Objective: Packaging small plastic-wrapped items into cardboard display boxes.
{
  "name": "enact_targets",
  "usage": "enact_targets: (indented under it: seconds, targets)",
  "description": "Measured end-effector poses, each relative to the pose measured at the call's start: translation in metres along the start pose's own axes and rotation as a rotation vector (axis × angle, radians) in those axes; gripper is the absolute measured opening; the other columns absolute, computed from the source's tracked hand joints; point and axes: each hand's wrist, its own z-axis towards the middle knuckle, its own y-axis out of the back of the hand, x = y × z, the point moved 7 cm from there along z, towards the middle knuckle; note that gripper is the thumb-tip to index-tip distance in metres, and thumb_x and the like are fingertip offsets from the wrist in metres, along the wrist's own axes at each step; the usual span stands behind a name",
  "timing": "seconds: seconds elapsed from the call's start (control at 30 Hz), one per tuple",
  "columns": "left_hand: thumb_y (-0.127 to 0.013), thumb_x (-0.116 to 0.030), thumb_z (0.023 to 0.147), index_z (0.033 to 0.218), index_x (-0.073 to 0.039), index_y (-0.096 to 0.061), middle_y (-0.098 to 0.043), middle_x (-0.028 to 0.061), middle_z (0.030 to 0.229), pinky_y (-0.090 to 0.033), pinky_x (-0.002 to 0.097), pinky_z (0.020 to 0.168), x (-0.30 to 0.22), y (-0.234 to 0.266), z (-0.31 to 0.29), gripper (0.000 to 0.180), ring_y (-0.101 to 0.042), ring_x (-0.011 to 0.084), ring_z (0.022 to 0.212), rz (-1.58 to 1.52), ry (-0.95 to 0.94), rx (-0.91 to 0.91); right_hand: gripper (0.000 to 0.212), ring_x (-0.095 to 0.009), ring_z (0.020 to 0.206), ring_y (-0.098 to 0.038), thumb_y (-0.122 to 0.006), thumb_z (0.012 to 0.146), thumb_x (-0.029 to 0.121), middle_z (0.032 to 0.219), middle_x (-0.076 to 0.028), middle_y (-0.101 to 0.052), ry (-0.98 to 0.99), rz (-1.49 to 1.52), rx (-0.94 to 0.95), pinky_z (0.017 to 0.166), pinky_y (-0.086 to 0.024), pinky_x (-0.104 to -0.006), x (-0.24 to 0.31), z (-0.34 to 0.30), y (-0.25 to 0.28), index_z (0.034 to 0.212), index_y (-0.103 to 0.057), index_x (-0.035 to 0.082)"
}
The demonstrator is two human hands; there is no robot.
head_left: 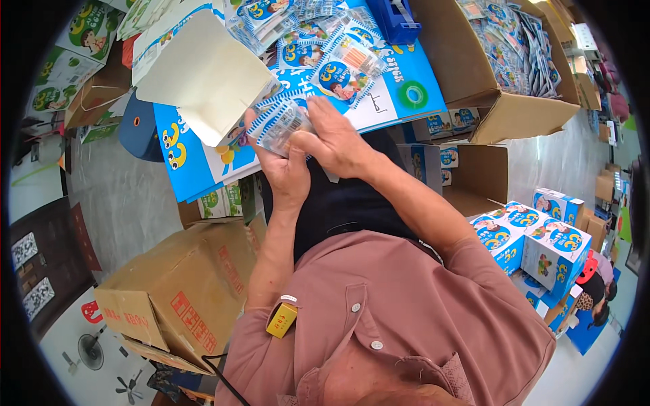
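My left hand (283, 170) and my right hand (332, 139) are together in front of my chest, both gripping a small stack of clear snack packets (279, 125) with blue and white edges. Just beyond them lies a blue flat carton sheet (399, 84) with several more loose packets (318, 40) piled on it. An opened blue carton with a cream inner flap (206, 74) stands to the left of the packets, its flap raised toward me.
A brown cardboard box (183, 284) sits at my lower left. An open brown box full of packets (501, 54) is at the upper right, another open box (477, 176) below it. Stacked blue printed cartons (542, 243) stand at right. A blue tape dispenser (396, 20) lies at the top.
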Motion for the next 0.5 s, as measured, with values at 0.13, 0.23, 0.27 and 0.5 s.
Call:
enact_targets:
  seconds: [0.13,0.23,0.27,0.5]
  targets:
    - [-0.077,-0.003,0.091,0.157,0.0,-0.024,-0.053,0.0153,0.14,-0.048,0.0341,0.105,-0.005,0.0,0.006,0.085,-0.058,0.0212,0.123,0.004,0.082,-0.034,0.065,-0.041,0.128,-0.048,-0.079,0.085,0.042,0.129,-0.024,-0.056,-0.196,0.042,-0.306,0.108,-0.041,-0.0479,-0.026,0.004,0.057,0.127,-0.06,-0.004]
    - [-0.079,0.0,0.088,0.156,0.0,-0.028,-0.056,0.0152,0.136,-0.051,0.0333,0.103,-0.008,-0.006,0.005,0.085,-0.06,0.0214,0.12,0.024,0.076,-0.021,0.073,-0.04,0.126,-0.051,-0.089,0.074,0.037,0.133,-0.022,-0.056,-0.154,-0.506,-0.451,0.107,-0.042,-0.0481,-0.053,0.012,0.096,0.128,-0.06,-0.002]
    - [-0.08,0.0,0.087,0.154,-0.001,-0.03,-0.058,0.0147,0.134,-0.052,0.0331,0.101,-0.006,-0.007,0.004,0.084,-0.062,0.0211,0.118,0.044,0.099,0.017,0.073,-0.04,0.126,-0.051,-0.089,0.074,0.037,0.133,-0.022,-0.056,-0.159,-0.509,-0.453,0.107,-0.042,-0.0481,-0.058,0.013,0.095,0.128,-0.06,-0.002]
    - [-0.082,-0.001,0.085,0.141,-0.003,-0.043,-0.064,0.0128,0.124,-0.054,0.0322,0.095,0.011,-0.011,0.001,0.068,-0.066,0.0195,0.111,0.204,0.152,0.167,0.073,-0.036,0.116,-0.057,-0.092,0.066,0.031,0.125,-0.017,-0.066,-0.282,-0.4,-0.196,0.102,-0.045,-0.0477,-0.071,0.017,0.072,0.125,-0.061,0.001]
